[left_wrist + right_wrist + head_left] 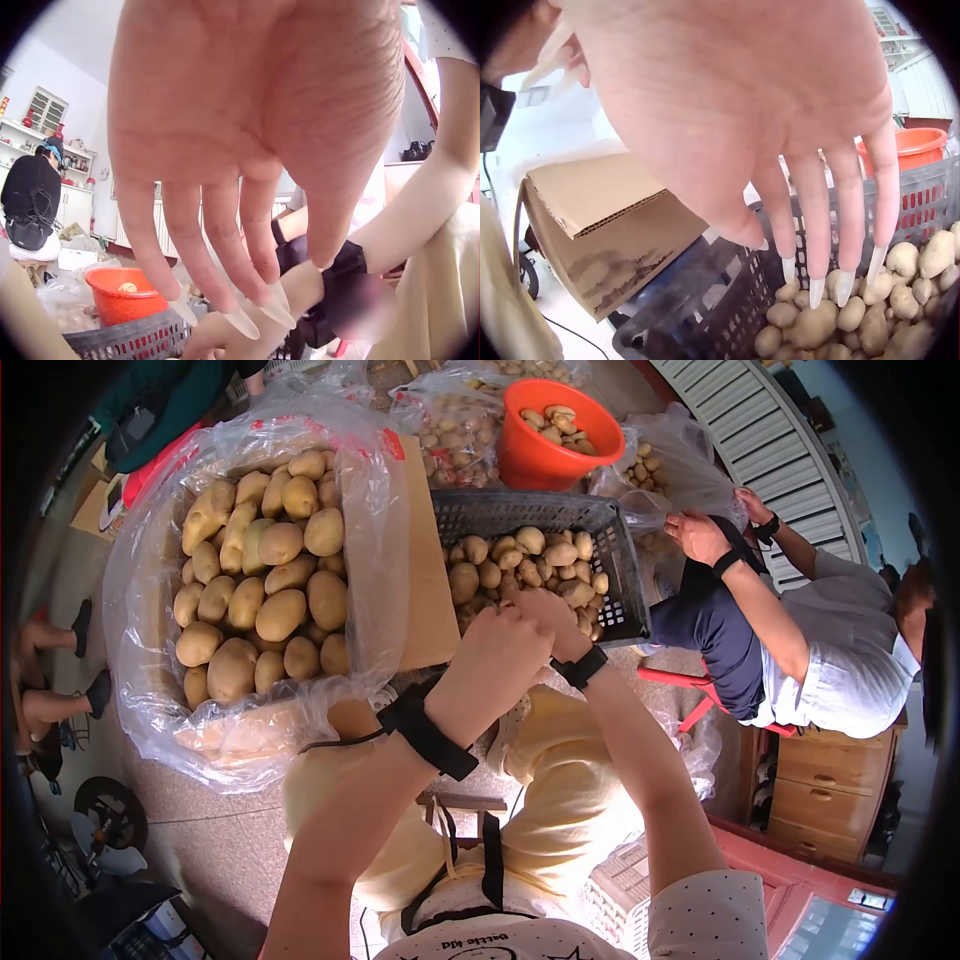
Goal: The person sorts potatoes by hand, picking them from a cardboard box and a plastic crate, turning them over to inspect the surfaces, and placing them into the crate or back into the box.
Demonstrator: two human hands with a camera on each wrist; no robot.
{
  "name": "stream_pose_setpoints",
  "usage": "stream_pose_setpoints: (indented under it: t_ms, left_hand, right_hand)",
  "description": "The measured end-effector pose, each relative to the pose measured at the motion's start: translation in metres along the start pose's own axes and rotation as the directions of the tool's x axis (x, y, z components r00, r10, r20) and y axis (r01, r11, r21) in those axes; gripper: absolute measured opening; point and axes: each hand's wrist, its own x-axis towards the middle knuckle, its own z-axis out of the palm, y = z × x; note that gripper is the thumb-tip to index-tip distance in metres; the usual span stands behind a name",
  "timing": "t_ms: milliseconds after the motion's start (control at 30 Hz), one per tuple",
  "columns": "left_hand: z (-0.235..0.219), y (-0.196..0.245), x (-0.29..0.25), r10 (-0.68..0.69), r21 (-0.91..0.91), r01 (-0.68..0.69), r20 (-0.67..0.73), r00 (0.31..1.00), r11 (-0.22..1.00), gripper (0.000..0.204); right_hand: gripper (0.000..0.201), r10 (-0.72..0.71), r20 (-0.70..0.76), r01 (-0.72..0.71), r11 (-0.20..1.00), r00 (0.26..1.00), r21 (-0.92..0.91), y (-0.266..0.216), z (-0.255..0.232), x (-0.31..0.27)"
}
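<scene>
My left hand hangs over the near edge of the black plastic crate, crossing in front of my right hand in the head view. Its long-nailed fingers extend loosely with nothing between them; behind them passes my right forearm. Seen from the right wrist, my right hand points its fingers down into the crate, nails right at the small potatoes. No potato sits in its grasp. Larger potatoes fill a cardboard box lined with clear plastic, left of the crate.
An orange bucket with potatoes stands behind the crate, beside plastic bags of potatoes. At the right, another person sits on a red stool and handles a clear bag. A person in black sits farther back.
</scene>
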Motion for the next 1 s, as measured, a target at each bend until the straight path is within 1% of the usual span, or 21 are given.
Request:
stream_pose_setpoints:
  t_ms: [67,100,167,267,400,467,500,567,600,667,700,767,800,867,900,967,1000]
  left_hand:
    - [0.008,0.001,-0.002,0.098,-0.077,-0.103,-0.071,0.993,0.992,0.032]
    - [0.010,0.002,-0.003,0.099,-0.077,-0.104,-0.071,0.993,0.992,0.032]
    - [0.012,0.006,-0.002,0.127,-0.090,-0.131,-0.042,0.991,0.987,0.035]
    - [0.012,0.010,0.000,0.141,-0.125,-0.143,-0.019,0.990,0.982,0.038]
    - [0.005,0.012,0.001,0.114,-0.168,-0.114,-0.011,0.993,0.979,0.042]
    - [-0.002,0.012,0.001,0.121,-0.171,-0.115,0.024,0.992,0.979,0.044]
    - [-0.001,0.013,0.001,0.123,-0.171,-0.117,0.025,0.992,0.978,0.044]
    - [0.001,0.014,0.001,0.126,-0.178,-0.130,-0.028,0.992,0.975,0.044]
    - [0.001,0.014,0.002,0.127,-0.179,-0.130,-0.027,0.992,0.975,0.044]
    - [0.002,0.013,0.004,0.084,-0.185,-0.071,0.058,0.995,0.980,0.043]
    - [0.003,0.013,0.004,0.084,-0.186,-0.072,0.059,0.995,0.980,0.043]
    - [0.008,0.011,0.003,0.104,-0.153,-0.104,-0.008,0.995,0.983,0.040]
    - [0.009,0.009,0.004,0.104,-0.153,-0.104,-0.007,0.995,0.983,0.040]
    - [0.009,0.005,0.007,0.085,-0.175,-0.072,0.066,0.994,0.982,0.036]
    - [0.008,0.002,0.006,0.084,-0.175,-0.071,0.066,0.994,0.982,0.036]
    - [0.006,-0.003,0.005,0.111,-0.242,-0.109,-0.004,0.994,0.964,0.032]
    - [0.006,-0.004,0.005,0.113,-0.242,-0.110,-0.003,0.994,0.964,0.032]
  right_hand:
    - [0.016,-0.025,-0.029,0.024,0.999,0.999,-0.038,-0.003,0.002,0.002]
    - [0.016,-0.024,-0.030,0.023,0.999,0.999,-0.038,-0.006,0.002,0.004]
    - [0.015,0.021,0.041,-0.019,0.999,0.999,-0.046,-0.012,0.000,0.007]
    - [0.016,-0.017,0.000,0.017,0.995,1.000,-0.096,-0.017,0.000,0.007]
    - [0.015,0.002,0.003,-0.002,0.993,1.000,-0.121,-0.023,-0.002,0.006]
    - [0.014,-0.007,-0.021,0.002,0.974,1.000,-0.226,-0.024,-0.001,0.007]
    - [0.014,-0.005,-0.021,0.000,0.974,1.000,-0.225,-0.025,-0.001,0.007]
    - [0.012,-0.032,-0.061,0.014,0.963,0.998,-0.268,-0.027,-0.002,0.007]
    - [0.012,-0.030,-0.061,0.013,0.964,0.998,-0.267,-0.026,-0.001,0.007]
    - [0.014,-0.050,-0.039,0.034,0.940,0.998,-0.338,-0.023,-0.001,0.008]
    - [0.014,-0.049,-0.038,0.033,0.941,0.998,-0.337,-0.023,-0.001,0.009]
    - [0.014,-0.022,-0.008,0.018,0.940,1.000,-0.340,-0.024,-0.003,0.009]
    - [0.014,-0.022,-0.008,0.018,0.940,1.000,-0.340,-0.023,-0.002,0.010]
    - [0.014,-0.057,-0.049,0.039,0.949,0.997,-0.313,-0.021,0.000,0.010]
    - [0.014,-0.058,-0.048,0.040,0.949,0.997,-0.313,-0.022,0.000,0.010]
    - [0.015,-0.028,0.009,0.030,0.964,1.000,-0.265,-0.023,-0.001,0.011]
    - [0.015,-0.027,0.008,0.028,0.964,1.000,-0.265,-0.024,-0.003,0.011]
